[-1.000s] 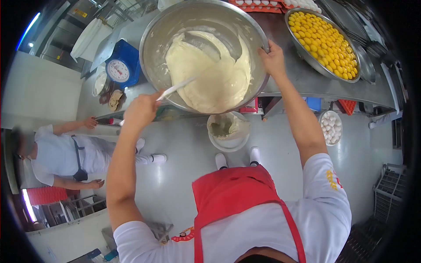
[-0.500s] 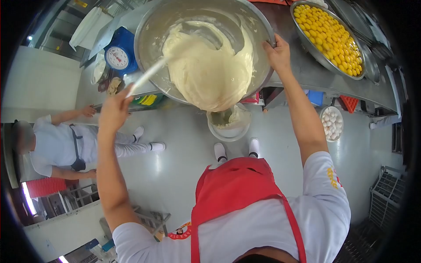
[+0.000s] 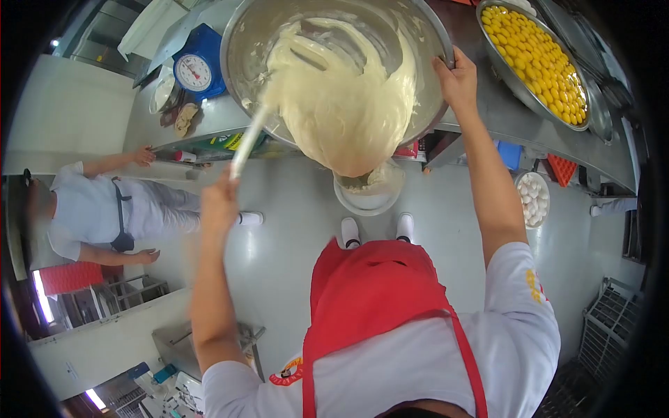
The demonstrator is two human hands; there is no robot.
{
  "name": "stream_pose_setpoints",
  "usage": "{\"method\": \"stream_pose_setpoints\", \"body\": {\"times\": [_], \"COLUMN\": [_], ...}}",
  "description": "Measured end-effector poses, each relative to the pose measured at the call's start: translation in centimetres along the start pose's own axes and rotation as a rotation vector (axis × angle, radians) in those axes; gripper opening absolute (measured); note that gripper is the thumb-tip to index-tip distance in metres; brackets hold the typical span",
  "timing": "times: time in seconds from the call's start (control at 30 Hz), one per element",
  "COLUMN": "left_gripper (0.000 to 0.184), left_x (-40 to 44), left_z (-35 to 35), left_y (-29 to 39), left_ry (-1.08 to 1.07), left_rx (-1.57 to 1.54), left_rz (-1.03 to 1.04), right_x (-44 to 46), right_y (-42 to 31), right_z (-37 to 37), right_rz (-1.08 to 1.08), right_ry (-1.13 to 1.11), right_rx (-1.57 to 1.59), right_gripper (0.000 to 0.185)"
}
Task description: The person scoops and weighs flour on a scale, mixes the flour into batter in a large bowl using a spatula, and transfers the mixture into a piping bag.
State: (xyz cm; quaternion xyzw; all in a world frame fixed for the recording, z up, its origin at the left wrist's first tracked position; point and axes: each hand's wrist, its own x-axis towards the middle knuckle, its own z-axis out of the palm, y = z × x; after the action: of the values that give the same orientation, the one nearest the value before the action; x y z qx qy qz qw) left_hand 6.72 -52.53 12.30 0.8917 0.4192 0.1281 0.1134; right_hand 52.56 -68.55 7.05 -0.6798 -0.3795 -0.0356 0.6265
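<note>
My left hand is closed round the white handle of a spatula, whose head is blurred in the pale batter. A large metal mixing bowl tilts toward me at the counter's edge. Thick, cream-coloured batter bulges over its near lip. My right hand grips the bowl's right rim, thumb on the inner side. Directly beneath the lip, a whitish bucket stands low in front of my feet with some batter in it.
On the steel counter, a basin of egg yolks sits at right and a blue dial scale at left. A bucket of white eggs stands below right. A co-worker stands at left.
My left hand and the spatula have swung right and toward me. The batter has shifted with the stroke, and more hangs over the lip. My right hand keeps its grip on the rim.
</note>
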Motion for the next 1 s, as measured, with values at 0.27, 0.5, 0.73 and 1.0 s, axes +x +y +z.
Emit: {"method": "stream_pose_setpoints", "body": {"times": [0.27,0.5,0.73,1.0], "left_gripper": [0.033,0.039,0.039,0.034], "left_x": [-1.7,-2.4,1.6,3.5], "left_z": [2.9,-4.8,-6.3,-7.7], "left_y": [-0.4,5.3,26.0,17.6], "left_ry": [-0.014,-0.150,0.037,-0.253], "left_rx": [-0.107,-0.065,0.643,0.608], "left_rz": [-0.049,0.061,0.632,0.430], "right_x": [0.5,1.0,1.0,0.6], "right_y": [-0.4,-1.7,-3.7,-2.8], "right_z": [0.0,-1.0,-0.7,-0.8], "right_rz": [-0.013,0.028,-0.078,-0.154], "right_ry": [0.013,-0.051,-0.112,-0.070], "right_rx": [0.046,0.029,-0.029,0.031], "right_gripper": [0.025,0.015,0.018,0.015]}}
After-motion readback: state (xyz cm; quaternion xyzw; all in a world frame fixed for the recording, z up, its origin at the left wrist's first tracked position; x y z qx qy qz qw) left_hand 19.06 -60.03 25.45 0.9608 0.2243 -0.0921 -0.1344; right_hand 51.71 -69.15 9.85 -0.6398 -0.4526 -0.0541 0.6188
